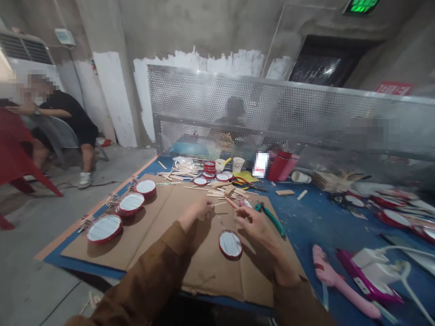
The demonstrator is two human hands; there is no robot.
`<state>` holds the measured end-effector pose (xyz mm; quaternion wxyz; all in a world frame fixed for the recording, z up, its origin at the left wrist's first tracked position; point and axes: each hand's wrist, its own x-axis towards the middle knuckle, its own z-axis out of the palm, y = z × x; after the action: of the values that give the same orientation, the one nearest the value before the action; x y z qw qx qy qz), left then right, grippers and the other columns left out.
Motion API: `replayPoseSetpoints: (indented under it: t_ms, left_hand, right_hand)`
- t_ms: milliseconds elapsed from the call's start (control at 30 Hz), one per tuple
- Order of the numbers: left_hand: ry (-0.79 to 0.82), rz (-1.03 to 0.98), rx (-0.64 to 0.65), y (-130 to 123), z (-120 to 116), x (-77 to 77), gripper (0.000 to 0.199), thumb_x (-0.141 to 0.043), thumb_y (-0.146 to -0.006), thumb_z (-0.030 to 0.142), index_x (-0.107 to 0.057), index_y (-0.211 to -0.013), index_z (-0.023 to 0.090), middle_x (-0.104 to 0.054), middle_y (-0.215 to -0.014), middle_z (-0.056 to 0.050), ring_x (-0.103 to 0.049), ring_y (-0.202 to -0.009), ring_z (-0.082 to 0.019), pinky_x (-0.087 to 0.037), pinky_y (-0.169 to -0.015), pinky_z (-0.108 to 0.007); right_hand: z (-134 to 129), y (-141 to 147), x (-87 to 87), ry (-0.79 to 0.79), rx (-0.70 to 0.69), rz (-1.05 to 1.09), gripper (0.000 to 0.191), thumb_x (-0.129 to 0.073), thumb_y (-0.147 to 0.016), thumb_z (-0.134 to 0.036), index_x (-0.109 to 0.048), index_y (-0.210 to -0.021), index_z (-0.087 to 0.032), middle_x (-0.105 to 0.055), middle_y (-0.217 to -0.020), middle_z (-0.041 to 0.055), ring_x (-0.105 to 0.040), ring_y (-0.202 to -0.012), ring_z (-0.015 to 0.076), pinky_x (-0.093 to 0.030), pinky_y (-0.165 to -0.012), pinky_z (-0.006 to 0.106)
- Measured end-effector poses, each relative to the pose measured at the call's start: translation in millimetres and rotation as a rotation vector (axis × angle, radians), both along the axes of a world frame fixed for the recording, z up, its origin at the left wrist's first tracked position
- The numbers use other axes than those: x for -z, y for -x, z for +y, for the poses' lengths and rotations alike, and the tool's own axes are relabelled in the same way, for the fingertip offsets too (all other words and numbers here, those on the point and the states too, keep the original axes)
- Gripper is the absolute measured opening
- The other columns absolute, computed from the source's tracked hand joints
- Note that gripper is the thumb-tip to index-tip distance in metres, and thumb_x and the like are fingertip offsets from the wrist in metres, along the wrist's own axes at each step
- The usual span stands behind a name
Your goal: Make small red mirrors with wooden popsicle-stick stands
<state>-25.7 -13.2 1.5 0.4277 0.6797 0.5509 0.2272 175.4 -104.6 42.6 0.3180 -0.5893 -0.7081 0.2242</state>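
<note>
your blue desk [299,240] faces a rough concrete wall [204,27], with a perforated metal screen [217,95] standing before it and a green exit sign [361,6] up at one o'clock. on the brown cardboard sheet [210,276], a round red-rimmed mirror [230,244] lies at twelve, between your hands. your left hand [195,213] draws its fingers narrow, though you can't tell if they hold anything; your right hand [254,228] spreads its fingers wide, empty.

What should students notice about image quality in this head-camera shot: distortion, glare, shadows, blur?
In the head view, wide-angle distortion bends the perforated metal screen, glare streaks the dark plastic sheet in the doorway, the red-rimmed discs cast soft shadows on the cardboard, and the seated person is pixelated.
</note>
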Motion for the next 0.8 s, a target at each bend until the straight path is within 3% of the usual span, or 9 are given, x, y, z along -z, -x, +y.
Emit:
replayPoseSetpoints:
  t_ms: [133, 200, 267, 367, 467, 633, 800]
  left_hand:
    - [-0.065, -0.050, 0.051, 10.1, 2.4, -1.3, 0.025, -0.045, -0.083, 0.034, -0.064, -0.080, 0.017, -0.050, -0.052, 0.001, -0.045, -0.045, -0.013, -0.033, -0.042, -0.022]
    - [-0.172, -0.094, 0.069, 11.5, 1.2, -1.0, 0.025, -0.043, -0.083, 0.032, -0.062, -0.078, 0.017, -0.054, -0.061, -0.001, -0.049, -0.054, -0.014, -0.037, -0.047, -0.023]
    - [-0.269, -0.120, 0.081, 8.2, 0.3, 0.7, 0.023, -0.043, -0.083, 0.030, -0.060, -0.074, 0.017, -0.057, -0.067, -0.002, -0.051, -0.062, -0.015, -0.042, -0.058, -0.024]
    - [-0.343, -0.169, 0.083, -1.6, 1.2, 5.4, 0.018, -0.044, -0.083, 0.029, -0.058, -0.079, 0.018, -0.058, -0.072, -0.002, -0.052, -0.070, -0.016, -0.043, -0.068, -0.026]
    - [-0.377, -0.187, 0.135, -8.7, 3.4, 9.5, 0.015, -0.045, -0.084, 0.027, -0.056, -0.080, 0.018, -0.057, -0.074, -0.001, -0.052, -0.073, -0.015, -0.042, -0.072, -0.026]
    - [-0.357, -0.216, 0.136, -7.9, 2.1, 6.1, 0.013, -0.044, -0.086, 0.025, -0.051, -0.077, 0.018, -0.049, -0.067, 0.002, -0.046, -0.067, -0.013, -0.040, -0.068, -0.024]
    - [-0.339, -0.288, 0.103, -4.4, -1.6, -3.1, 0.015, -0.040, -0.086, 0.022, -0.044, -0.072, 0.019, -0.043, -0.065, 0.004, -0.041, -0.064, -0.012, -0.037, -0.065, -0.023]
  right_hand:
    - [6.3, -13.1, 1.9, -0.190, 0.461, 0.037, 0.041, -0.037, -0.087, -0.053, -0.061, -0.079, -0.020, -0.065, -0.071, 0.0059, -0.058, -0.070, 0.0199, -0.045, -0.070, 0.030]
    - [9.8, -24.3, 4.7, -0.251, 0.667, -0.073, 0.046, -0.033, -0.088, -0.054, -0.061, -0.081, -0.019, -0.066, -0.078, 0.0097, -0.059, -0.076, 0.0220, -0.044, -0.073, 0.031]
    - [12.6, -34.3, 6.5, -0.222, 0.767, -0.242, 0.048, -0.033, -0.088, -0.055, -0.062, -0.087, -0.017, -0.066, -0.093, 0.0148, -0.060, -0.090, 0.0264, -0.043, -0.080, 0.034]
    - [14.1, -39.4, 7.5, 0.024, 0.821, -0.428, 0.066, -0.039, -0.082, -0.066, -0.055, -0.116, -0.012, -0.059, -0.115, 0.0232, -0.057, -0.105, 0.0356, -0.042, -0.086, 0.043]
    - [13.9, -34.2, 9.2, 0.235, 0.796, -0.474, 0.088, -0.037, -0.074, -0.079, -0.042, -0.131, -0.012, -0.056, -0.120, 0.0266, -0.056, -0.109, 0.0408, -0.040, -0.089, 0.053]
    - [20.4, -28.4, 13.7, 0.220, 0.748, -0.451, 0.095, -0.042, -0.064, -0.086, -0.042, -0.133, -0.021, -0.055, -0.122, 0.0230, -0.053, -0.115, 0.0417, -0.037, -0.092, 0.057]
    - [33.4, -37.8, 19.4, 0.205, 0.797, -0.333, 0.083, -0.059, -0.066, -0.066, -0.045, -0.129, -0.015, -0.053, -0.124, 0.0235, -0.049, -0.117, 0.0408, -0.038, -0.095, 0.053]
